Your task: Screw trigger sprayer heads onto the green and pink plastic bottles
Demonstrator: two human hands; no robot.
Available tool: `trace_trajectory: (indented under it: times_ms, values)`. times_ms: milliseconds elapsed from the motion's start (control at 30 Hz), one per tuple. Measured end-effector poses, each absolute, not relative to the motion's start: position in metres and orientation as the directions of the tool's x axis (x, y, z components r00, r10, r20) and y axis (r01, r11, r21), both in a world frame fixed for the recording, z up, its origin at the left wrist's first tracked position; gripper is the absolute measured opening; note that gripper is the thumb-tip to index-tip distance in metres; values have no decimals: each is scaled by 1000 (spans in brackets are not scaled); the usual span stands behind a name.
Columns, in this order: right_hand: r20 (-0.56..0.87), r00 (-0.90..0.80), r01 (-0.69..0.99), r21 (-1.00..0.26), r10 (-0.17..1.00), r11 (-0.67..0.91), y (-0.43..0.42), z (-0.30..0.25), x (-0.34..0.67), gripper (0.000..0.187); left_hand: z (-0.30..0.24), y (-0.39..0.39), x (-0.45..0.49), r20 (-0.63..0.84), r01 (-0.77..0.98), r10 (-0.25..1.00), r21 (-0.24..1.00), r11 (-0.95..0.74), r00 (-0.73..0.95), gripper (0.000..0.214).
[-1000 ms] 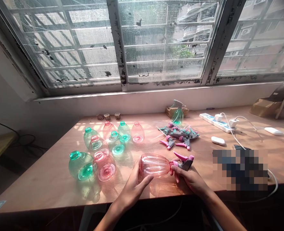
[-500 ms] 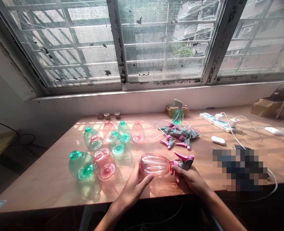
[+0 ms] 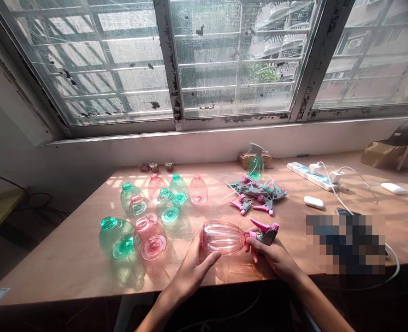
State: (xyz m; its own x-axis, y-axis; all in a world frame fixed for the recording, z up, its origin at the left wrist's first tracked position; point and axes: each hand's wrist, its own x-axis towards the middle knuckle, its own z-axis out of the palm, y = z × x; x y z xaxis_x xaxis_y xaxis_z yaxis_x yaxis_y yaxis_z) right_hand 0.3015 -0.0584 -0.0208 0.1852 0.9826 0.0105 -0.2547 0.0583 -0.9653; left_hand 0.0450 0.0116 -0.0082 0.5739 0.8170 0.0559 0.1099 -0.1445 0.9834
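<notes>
A clear pink spray bottle (image 3: 223, 237) lies sideways above the table's front edge, base to the left. My left hand (image 3: 197, 263) is wrapped round its base end. At the neck, my right hand (image 3: 271, 252) pinches the pink collar of a grey and pink spray head (image 3: 266, 231), which sits on the bottle's mouth. How tightly it sits cannot be seen. Left of my hands stand several open pink bottles (image 3: 150, 240) and green bottles (image 3: 117, 237). Behind the held bottle lies a pile of loose spray heads (image 3: 257, 191) in grey, pink and green.
A green bottle with a spray head (image 3: 256, 165) stands at the back beside a small brown box (image 3: 243, 159). To the right are a white power strip (image 3: 310, 176) with cables, a white case (image 3: 313, 202) and a blurred-out dark patch (image 3: 349, 244). A window (image 3: 238, 60) lies behind the table.
</notes>
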Motion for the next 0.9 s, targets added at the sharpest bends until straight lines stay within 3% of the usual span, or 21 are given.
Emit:
trace_trajectory:
  times_ms: [367, 633, 767, 900]
  values:
    - [8, 199, -262, -963, 980, 61, -57, -20, 300, 45, -6, 11, 44, 61, 146, 821, 974, -173, 567, 92]
    - [36, 193, -255, -963, 980, 85, -54, -23, 304, 46, -16, 12, 47, 154, 127, 826, 957, -262, 543, 89]
    - [43, 181, -246, -965, 983, 87, -55, -25, 305, 45, -10, 9, 45, 117, 107, 822, 972, -211, 557, 100]
    - [38, 167, -229, -970, 985, 77, -57, -24, 304, 40, -5, 10, 43, 103, 68, 816, 983, -171, 568, 94]
